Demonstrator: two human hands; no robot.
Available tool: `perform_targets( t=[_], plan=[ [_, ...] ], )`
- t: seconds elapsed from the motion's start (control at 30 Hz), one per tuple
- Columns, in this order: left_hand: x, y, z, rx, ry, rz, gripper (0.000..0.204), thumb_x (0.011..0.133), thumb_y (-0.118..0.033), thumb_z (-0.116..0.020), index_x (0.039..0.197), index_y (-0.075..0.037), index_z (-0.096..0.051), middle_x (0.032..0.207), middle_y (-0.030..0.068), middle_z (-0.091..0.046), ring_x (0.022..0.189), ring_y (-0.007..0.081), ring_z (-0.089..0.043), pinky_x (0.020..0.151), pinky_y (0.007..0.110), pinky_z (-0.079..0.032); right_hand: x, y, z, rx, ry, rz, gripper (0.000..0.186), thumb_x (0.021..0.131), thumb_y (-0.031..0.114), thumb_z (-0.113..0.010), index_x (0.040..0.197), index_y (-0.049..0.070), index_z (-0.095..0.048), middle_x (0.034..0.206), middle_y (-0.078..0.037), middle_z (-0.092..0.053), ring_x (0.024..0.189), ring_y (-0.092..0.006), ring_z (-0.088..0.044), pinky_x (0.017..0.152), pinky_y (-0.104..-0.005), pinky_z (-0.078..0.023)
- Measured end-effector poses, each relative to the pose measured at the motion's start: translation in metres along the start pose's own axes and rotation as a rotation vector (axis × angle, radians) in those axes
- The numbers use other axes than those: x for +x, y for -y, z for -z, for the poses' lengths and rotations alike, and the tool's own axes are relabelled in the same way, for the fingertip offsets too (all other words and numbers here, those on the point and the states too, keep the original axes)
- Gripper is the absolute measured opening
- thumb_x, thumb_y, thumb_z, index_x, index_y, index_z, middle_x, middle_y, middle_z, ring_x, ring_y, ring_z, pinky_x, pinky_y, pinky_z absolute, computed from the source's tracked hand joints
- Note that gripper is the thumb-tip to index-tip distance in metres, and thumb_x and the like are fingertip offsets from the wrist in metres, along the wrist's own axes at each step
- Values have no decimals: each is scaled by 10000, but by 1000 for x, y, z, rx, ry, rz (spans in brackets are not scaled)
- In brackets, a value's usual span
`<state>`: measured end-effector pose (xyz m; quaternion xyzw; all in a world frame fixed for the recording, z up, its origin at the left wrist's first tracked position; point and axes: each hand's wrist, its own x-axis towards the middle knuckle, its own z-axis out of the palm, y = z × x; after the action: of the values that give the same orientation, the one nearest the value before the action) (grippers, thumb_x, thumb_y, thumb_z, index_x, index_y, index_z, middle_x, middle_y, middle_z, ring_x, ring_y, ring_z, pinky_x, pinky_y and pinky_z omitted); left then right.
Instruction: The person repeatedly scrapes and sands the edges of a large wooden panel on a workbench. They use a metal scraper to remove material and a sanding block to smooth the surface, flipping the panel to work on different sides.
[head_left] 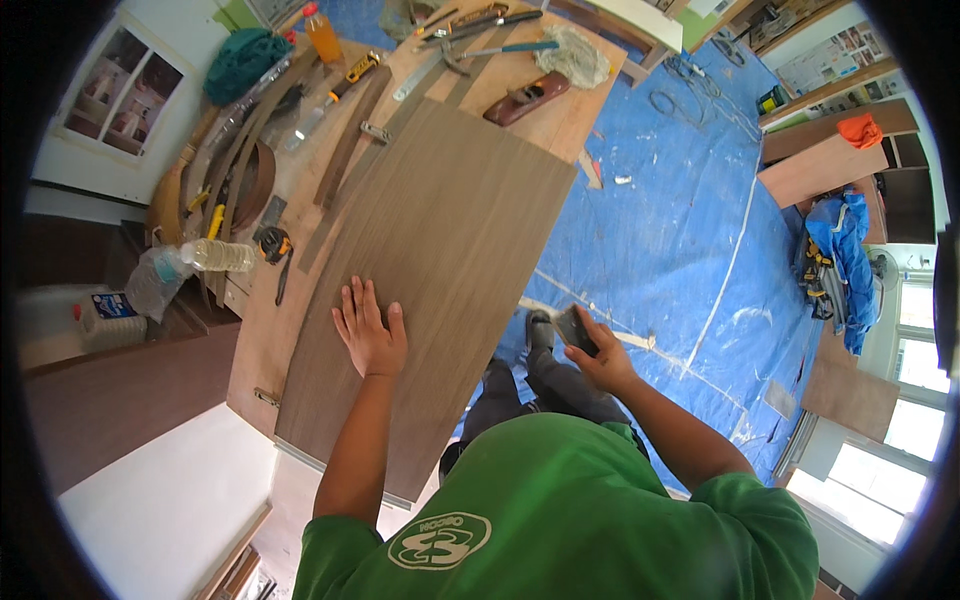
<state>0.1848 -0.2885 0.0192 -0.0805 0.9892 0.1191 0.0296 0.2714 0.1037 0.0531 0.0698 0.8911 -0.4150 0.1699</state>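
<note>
A large grey-brown wood-grain board lies flat on the plywood workbench. My left hand rests on its surface, fingers spread and stretched out. Beside the board's right edge, my right hand grips a small dark rectangular block, held above the blue floor sheet. Left of the board are a thin wood strip, a yellow-and-black tape measure and a metal hinge. A reddish-brown hand plane sits beyond the far end of the board.
Hand tools, bottles and curved strips crowd the bench's back and left. The blue sheet covers the floor, with cables lying on it. Panels, a blue tarp bundle and windows are at the right.
</note>
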Motion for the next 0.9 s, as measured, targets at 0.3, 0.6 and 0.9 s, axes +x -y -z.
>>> perform_targets(
  t=[0.3,0.6,0.9],
  plan=[
    [-2,-12,20,41,125,51,697,1067,-512,-306,1634,-108,-270,1738,55,-149,1609,258,-41,1305,484,18,15,-99,117,-415,422,-478,810,719,510,-860,1328,23,-640,1127,-197,-735,1016,-319,-720,882,-414,-564],
    [1,-28,23,97,141,76,703,1058,-536,-329,1640,-146,-272,1742,54,-127,1609,270,-34,1303,496,21,88,-158,153,-399,286,-465,711,670,420,-891,1235,50,-671,1126,-208,-741,1037,-377,-716,903,-465,-561],
    [-52,-82,-13,-30,-143,520,688,1016,-443,-551,1590,-100,-385,1693,167,-257,1562,370,-224,1263,535,-159,313,-182,215,-452,554,-269,779,671,432,-906,1269,1,-655,1130,-219,-738,1025,-363,-721,905,-447,-560]
  ],
)
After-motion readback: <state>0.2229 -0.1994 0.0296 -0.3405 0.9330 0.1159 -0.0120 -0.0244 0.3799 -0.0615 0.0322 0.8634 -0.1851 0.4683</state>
